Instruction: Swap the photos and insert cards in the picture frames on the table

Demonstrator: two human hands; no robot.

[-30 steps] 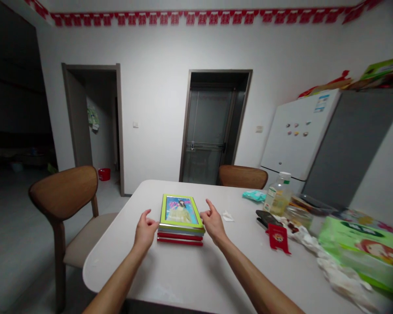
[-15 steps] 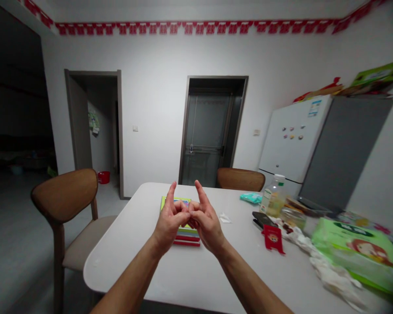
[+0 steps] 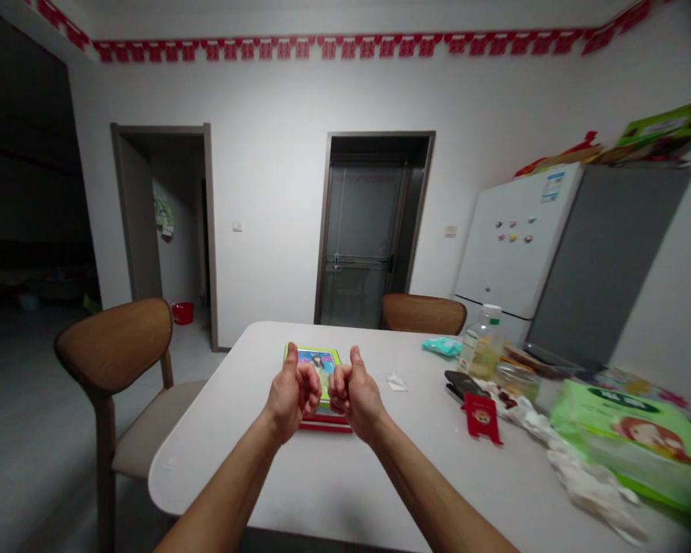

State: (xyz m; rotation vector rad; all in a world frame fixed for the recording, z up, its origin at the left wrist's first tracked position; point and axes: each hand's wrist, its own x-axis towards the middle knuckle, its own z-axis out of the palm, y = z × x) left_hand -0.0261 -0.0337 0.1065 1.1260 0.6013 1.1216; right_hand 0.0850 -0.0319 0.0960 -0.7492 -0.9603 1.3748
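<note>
Over the white table (image 3: 207, 453), my left hand (image 3: 289, 395) is closed in a fist with the thumb pointing up. My right hand (image 3: 358, 395) mirrors it, fingers curled in and thumb raised. A small gap parts the two hands, and neither shows anything in its grip. Behind them lies a flat green-edged box (image 3: 322, 358) with a colourful picture of a figure. It rests on a stack with red edges (image 3: 325, 428), partly covered by my hands.
At the right are a crumpled tissue (image 3: 397, 382), a teal packet (image 3: 442, 347), a bottle (image 3: 482, 346), a dark phone-like item (image 3: 464, 383), a red envelope (image 3: 483, 419) and a green tissue pack (image 3: 627, 442). Wooden chairs stand at the left (image 3: 118, 334) and the far side (image 3: 424, 313).
My hands have moved slightly apart, where they touched before. The raised index fingers have folded in, and the thumbs now point up. More of the picture box shows between them.
</note>
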